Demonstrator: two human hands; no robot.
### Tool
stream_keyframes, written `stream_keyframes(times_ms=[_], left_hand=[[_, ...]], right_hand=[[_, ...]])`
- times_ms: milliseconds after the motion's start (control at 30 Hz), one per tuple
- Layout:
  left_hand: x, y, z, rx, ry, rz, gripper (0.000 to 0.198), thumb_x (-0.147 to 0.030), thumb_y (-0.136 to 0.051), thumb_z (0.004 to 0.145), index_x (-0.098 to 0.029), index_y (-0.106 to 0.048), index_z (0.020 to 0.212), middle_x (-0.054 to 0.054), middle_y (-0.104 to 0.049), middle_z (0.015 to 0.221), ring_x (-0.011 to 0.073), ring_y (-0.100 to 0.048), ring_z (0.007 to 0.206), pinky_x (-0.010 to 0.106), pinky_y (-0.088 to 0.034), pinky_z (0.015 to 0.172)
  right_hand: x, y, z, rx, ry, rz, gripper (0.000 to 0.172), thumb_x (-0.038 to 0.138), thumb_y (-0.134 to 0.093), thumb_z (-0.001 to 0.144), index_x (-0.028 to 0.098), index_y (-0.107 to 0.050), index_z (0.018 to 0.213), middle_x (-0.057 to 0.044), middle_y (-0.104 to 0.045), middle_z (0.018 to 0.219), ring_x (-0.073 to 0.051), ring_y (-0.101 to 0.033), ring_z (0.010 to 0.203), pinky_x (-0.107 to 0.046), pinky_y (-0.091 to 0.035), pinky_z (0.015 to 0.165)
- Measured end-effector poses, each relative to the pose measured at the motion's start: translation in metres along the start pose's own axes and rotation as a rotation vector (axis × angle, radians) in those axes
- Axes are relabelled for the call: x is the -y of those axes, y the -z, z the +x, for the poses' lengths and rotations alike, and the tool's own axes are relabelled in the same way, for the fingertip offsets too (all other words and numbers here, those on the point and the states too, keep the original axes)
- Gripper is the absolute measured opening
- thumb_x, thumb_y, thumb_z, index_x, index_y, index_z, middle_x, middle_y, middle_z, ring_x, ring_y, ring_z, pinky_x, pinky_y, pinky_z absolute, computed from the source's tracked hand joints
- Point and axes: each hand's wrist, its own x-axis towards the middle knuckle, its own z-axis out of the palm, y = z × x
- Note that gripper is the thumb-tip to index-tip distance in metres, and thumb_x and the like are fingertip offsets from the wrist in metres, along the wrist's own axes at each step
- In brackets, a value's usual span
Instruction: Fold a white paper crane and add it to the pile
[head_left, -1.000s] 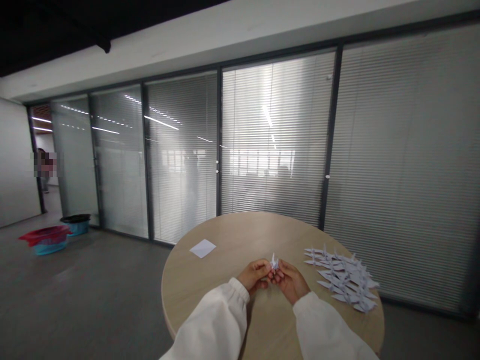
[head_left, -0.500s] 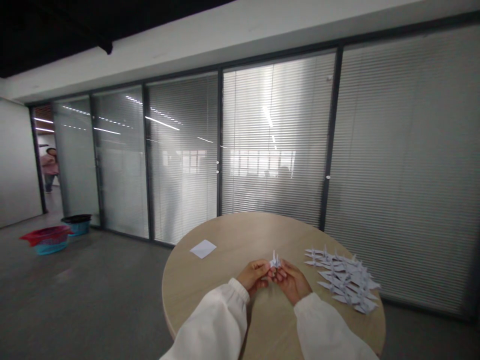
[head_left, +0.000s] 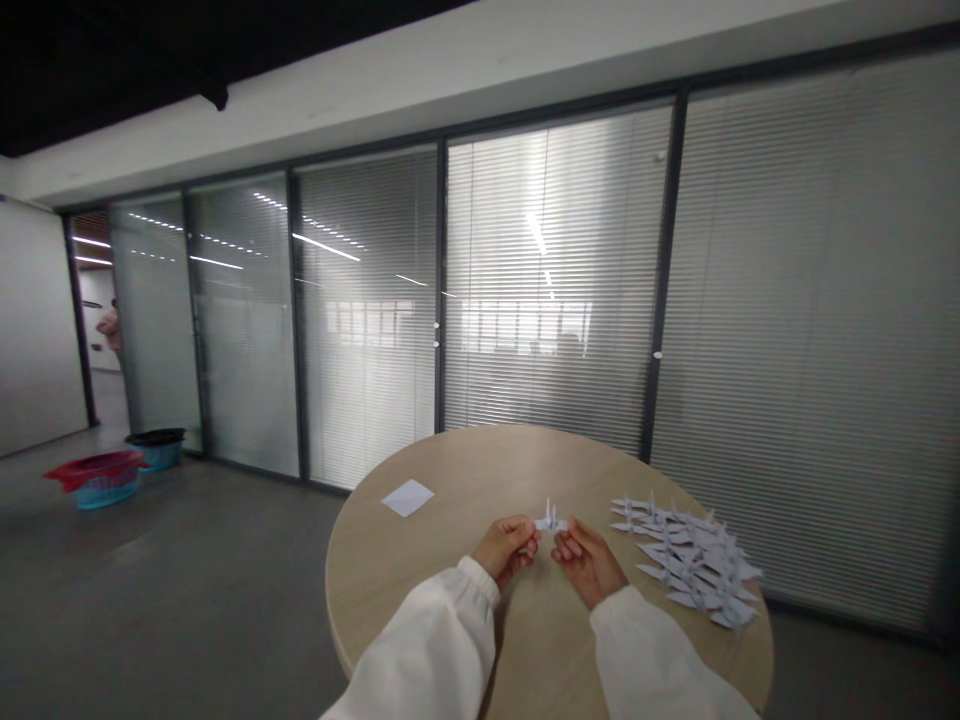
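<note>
- Head view, looking forward and down over a round pale-wood table; the left hand and the right hand were raised over its near half, one on each side of a small white origami crane;
- the crane lay between the hands, near the table's middle; its long axis, wingtip to wingtip, ran left to right across the gap, with its slim points standing upward; whether it rested on the table or hung from the fingers could not be told;
- the left hand was the nearer one; its fingers were curled and pressed together, their tips at or just beside the crane's left end; a pinch could not be told from a light touch;
- the right hand held nothing; its fingers were loosely curled and slightly spread, just apart from the crane's right end;
- to the right lay a pile of folded paper cranes, overlapping, just beyond the right hand; to the far left of the table lay a square sheet of paper;
- white sleeves covered both forearms;
- far off stood a glass partition with blinds, a red-and-teal basket, a black-and-blue basket and, in a far-left doorway, a person.
</note>
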Motion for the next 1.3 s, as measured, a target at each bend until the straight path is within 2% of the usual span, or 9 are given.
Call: stream_keyframes(times_ms=[133,467,767,1033,1167,1300], left_hand=[[0.0002,-0.0001,0.0004,-0.016,-0.007,0.018,0.031,-0.037,-0.065,0.058,-0.009,-0.052,0.059,-0.003,-0.048,0.044,0.0033,-0.039,0.038,0.016,-0.022,0.039],[0.003,0.0012,0.0025,0.0,0.019,0.026,0.033,-0.04,-0.064,0.059,-0.01,-0.051,0.06,-0.004,-0.045,0.042,0.0027,-0.037,0.036,0.016,-0.022,0.037],[0.003,0.0016,0.0029,0.02,-0.02,0.08,0.034,-0.042,-0.062,0.06,-0.011,-0.05,0.059,-0.004,-0.046,0.041,0.0036,-0.036,0.035,0.017,-0.023,0.037],[0.0012,0.0007,0.001,0.024,0.075,0.09,0.035,-0.044,-0.062,0.058,-0.011,-0.051,0.063,-0.004,-0.048,0.045,0.0038,-0.038,0.037,0.017,-0.025,0.039],[0.0023,0.0015,0.0011,0.025,0.075,0.132,0.037,-0.045,-0.061,0.06,-0.01,-0.054,0.066,-0.003,-0.048,0.046,0.0042,-0.039,0.037,0.018,-0.026,0.039],[0.0039,0.0022,0.0021,0.012,0.072,0.172,0.039,-0.049,-0.058,0.06,-0.01,-0.054,0.061,-0.003,-0.047,0.041,0.0042,-0.038,0.035,0.018,-0.025,0.038]], right_hand=[[-0.0002,0.0009,0.0009,-0.007,0.012,-0.049,0.026,0.034,-0.065,0.064,0.017,-0.049,0.052,0.007,-0.033,0.044,-0.008,-0.034,0.044,-0.025,-0.034,0.05],[-0.0011,0.0022,0.0019,0.005,0.001,0.044,0.026,0.033,-0.065,0.065,0.017,-0.049,0.053,0.007,-0.034,0.045,-0.007,-0.035,0.045,-0.023,-0.034,0.049],[-0.0001,0.0026,0.0022,-0.023,0.001,-0.001,0.025,0.032,-0.065,0.065,0.017,-0.049,0.053,0.007,-0.032,0.043,-0.007,-0.034,0.043,-0.024,-0.033,0.048],[-0.0021,0.0048,0.0043,-0.044,0.015,-0.013,0.025,0.033,-0.063,0.067,0.018,-0.048,0.053,0.007,-0.033,0.044,-0.008,-0.034,0.043,-0.025,-0.034,0.048],[-0.0017,0.0047,0.0042,-0.052,0.002,0.012,0.025,0.033,-0.062,0.068,0.018,-0.047,0.054,0.007,-0.033,0.044,-0.008,-0.033,0.043,-0.024,-0.034,0.047],[-0.0008,0.0033,0.0034,-0.061,0.003,0.007,0.027,0.034,-0.062,0.068,0.019,-0.046,0.053,0.007,-0.032,0.043,-0.008,-0.033,0.042,-0.024,-0.034,0.047]])
